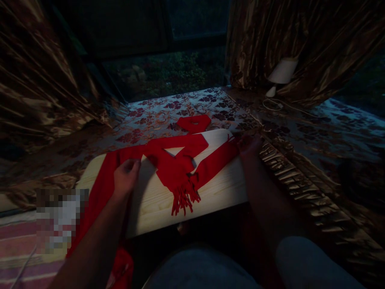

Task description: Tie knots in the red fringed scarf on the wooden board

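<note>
A red scarf with a fringed end lies folded and crossed over itself on a light wooden tabletop. One strip of it stretches to the right, where my right hand is closed on its far end in the shade. My left hand is over the wide red cloth on the left, fingers curled together. Whether they pinch the cloth is hidden. More red cloth runs down beneath my left forearm and hangs past the table's front edge. A looped red piece lies beyond the table's back edge.
A patterned cloth covers the surface behind, below a window. A small white lamp with a cord stands back right. Curtains hang at both sides. Striped fabric lies lower left, next to a blurred-out patch.
</note>
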Demonstrator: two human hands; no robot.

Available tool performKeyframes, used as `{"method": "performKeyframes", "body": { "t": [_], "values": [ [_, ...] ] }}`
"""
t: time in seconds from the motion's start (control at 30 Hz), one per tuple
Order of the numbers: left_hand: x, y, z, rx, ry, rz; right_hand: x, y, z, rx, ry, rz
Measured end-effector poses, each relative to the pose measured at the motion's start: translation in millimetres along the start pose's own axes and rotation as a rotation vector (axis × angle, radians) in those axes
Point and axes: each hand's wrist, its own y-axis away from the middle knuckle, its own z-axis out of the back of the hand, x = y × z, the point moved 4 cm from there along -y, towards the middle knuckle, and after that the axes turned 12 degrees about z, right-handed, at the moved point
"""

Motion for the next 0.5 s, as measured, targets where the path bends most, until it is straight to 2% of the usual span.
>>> {"method": "performKeyframes", "body": {
  "t": [0.1, 0.17, 0.23, 0.43, 0.5],
  "values": [
    [10, -17, -1.6, 0.043, -0.303, -0.155, -6, 0, -5, 0.029, 0.306, 0.187],
    [14, -20, -9.0, 0.066, -0.408, -0.265, -12, 1, -9, 0.054, 0.409, 0.245],
    [19, -21, -15.0, 0.050, -0.448, -0.311, -18, 0, -12, 0.100, 0.470, 0.270],
    [27, -25, -16.5, 0.056, -0.375, -0.243, -25, -8, -9, 0.167, 0.664, 0.369],
    [28, -25, -15.4, 0.071, -0.354, -0.226, -23, -8, -11, 0.256, 0.790, 0.484]
  ]
}}
